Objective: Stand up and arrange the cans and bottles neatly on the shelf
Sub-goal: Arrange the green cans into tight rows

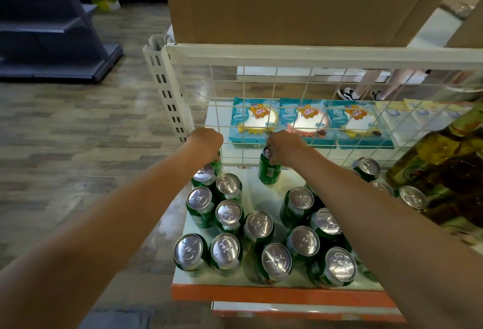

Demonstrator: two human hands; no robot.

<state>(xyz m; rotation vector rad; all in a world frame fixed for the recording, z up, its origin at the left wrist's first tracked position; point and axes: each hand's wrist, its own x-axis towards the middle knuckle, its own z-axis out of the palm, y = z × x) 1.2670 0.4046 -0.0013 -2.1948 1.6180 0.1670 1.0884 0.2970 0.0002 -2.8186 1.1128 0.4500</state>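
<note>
Right fingers: curled down over the rim of an upright green can (269, 169) at the back of the shelf — the right hand (283, 147) grips its top from above.
Left fingers: closed around another green can (217, 163) at the back left corner; the left hand (205, 143) covers most of it, so only a strip of green shows and its tilt cannot be told.
Held cans: both sit close to the white wire grid (300, 109) that backs the shelf, well apart from each other.
Standing cans: silver-topped green cans stand upright in loose rows on the white shelf (261, 195) — a left cluster (227, 213) of two columns, a right cluster (313, 226) less evenly spaced, and a bare lane between them toward the back.
Front edge: an orange strip (274, 294) runs under the nearest cans.
Right side: two more cans (367, 168) stand beside a large bottle (449, 172) of yellow-green and dark contents, partly cut off by the frame.
Behind the grid: three teal snack packets (303, 122) with a cartoon figure lie flat on a white surface.
Above: a brown cardboard box (300, 2) rests on the shelf's top rail.
Background: wood-pattern floor (78, 132), a dark shelving unit (52, 28), and a person's legs in black-and-white sneakers (349, 93).
</note>
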